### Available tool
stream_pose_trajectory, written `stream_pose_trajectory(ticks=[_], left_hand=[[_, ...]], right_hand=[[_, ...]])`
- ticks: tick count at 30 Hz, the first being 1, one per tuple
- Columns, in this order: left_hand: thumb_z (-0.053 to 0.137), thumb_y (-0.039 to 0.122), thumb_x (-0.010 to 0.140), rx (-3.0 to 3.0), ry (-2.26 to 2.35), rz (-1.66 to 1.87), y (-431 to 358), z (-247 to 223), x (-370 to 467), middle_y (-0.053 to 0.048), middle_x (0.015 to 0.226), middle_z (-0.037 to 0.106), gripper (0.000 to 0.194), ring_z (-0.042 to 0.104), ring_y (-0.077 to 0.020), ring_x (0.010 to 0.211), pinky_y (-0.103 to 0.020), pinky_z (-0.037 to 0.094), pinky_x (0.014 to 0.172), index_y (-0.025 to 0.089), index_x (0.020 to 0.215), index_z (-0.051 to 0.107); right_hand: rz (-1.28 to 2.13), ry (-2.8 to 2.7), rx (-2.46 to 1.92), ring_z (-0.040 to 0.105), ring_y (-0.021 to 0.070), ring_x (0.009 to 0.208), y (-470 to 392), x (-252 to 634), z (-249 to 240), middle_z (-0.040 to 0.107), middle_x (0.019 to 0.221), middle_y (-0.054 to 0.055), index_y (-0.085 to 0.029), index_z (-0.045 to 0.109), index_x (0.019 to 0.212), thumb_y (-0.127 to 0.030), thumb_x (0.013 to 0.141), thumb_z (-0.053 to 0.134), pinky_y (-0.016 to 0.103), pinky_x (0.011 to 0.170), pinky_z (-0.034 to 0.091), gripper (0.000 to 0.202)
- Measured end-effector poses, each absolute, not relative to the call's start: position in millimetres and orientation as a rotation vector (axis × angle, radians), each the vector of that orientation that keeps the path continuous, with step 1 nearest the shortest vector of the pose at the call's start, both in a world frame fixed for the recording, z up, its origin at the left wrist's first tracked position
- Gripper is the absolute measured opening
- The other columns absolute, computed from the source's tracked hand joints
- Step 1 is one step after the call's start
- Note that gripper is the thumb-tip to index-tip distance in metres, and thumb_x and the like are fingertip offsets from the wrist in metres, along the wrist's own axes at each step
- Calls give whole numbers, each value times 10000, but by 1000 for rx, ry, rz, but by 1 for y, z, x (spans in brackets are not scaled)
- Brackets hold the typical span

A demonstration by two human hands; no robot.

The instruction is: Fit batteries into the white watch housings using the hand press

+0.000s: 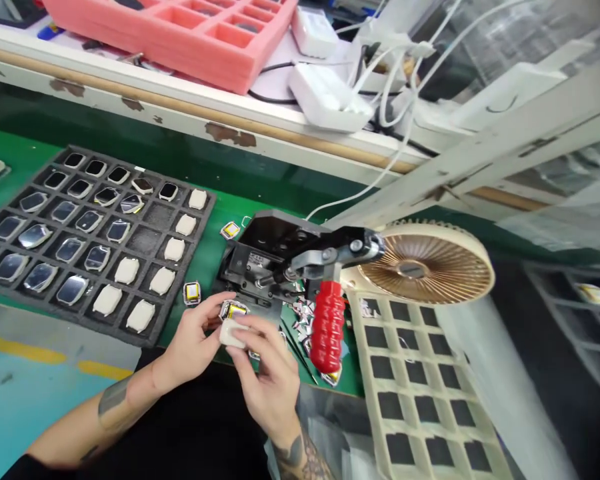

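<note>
Near the front edge of the green bench, my left hand (193, 347) grips a small metallic watch case (237, 310) with a yellow-edged inside. My right hand (270, 370) pinches a white rounded square piece (231, 333) just below and against that case. Both hands are close together in front of a black toggle clamp press (275, 260) with a red handle (327, 327). Another open case (192, 293) lies on the bench left of the press, and one more (230, 230) lies farther back.
A dark foam tray (153, 340) with watch screens and white pieces is at left. A beige gridded tray (373, 400) and a round fan (430, 263) stand at right. Behind runs a shelf (180, 110) with a pink foam tray (240, 70) and white cables.
</note>
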State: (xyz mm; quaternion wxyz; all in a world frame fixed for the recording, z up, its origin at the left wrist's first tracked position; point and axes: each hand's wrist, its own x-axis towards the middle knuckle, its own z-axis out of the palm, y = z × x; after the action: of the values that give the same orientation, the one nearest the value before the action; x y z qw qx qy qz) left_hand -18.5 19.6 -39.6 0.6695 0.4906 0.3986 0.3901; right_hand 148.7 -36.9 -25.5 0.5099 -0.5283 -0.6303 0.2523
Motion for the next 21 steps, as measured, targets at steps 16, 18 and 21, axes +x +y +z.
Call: stream_pose_trajectory(ticks=[16, 18, 21], left_hand=[[691, 385, 1084, 1049, 714, 786, 15, -29, -11, -127, 1159, 854, 453, 827, -235, 895, -382, 690, 905, 176, 1485, 714], [710, 400, 1067, 1065, 749, 787, 14, -27, -12, -135, 1193, 854, 396, 836, -251, 888, -391, 701, 883, 174, 1383, 785], [700, 374, 1069, 1194, 825, 845, 13, -26, -12, -108, 1087, 874, 310, 832, -237, 808, -365, 699, 832, 180, 1262, 844]], right_hand=[[721, -1320, -1334, 742, 248, 1138, -39, 168, -34, 753, 1198, 93, -267, 758, 1236, -285, 1067, 663, 396, 940, 649, 194], [721, -1328, -1334, 748, 240, 1088, -40, 167, -34, 761, 1154, 87, -260, 772, 1185, -282, 1082, 633, 377, 904, 640, 174], [629, -1338, -1368, 745, 230, 1046, -42, 160, -33, 762, 1125, 77, -257, 769, 1169, -253, 1083, 611, 372, 898, 621, 179]])
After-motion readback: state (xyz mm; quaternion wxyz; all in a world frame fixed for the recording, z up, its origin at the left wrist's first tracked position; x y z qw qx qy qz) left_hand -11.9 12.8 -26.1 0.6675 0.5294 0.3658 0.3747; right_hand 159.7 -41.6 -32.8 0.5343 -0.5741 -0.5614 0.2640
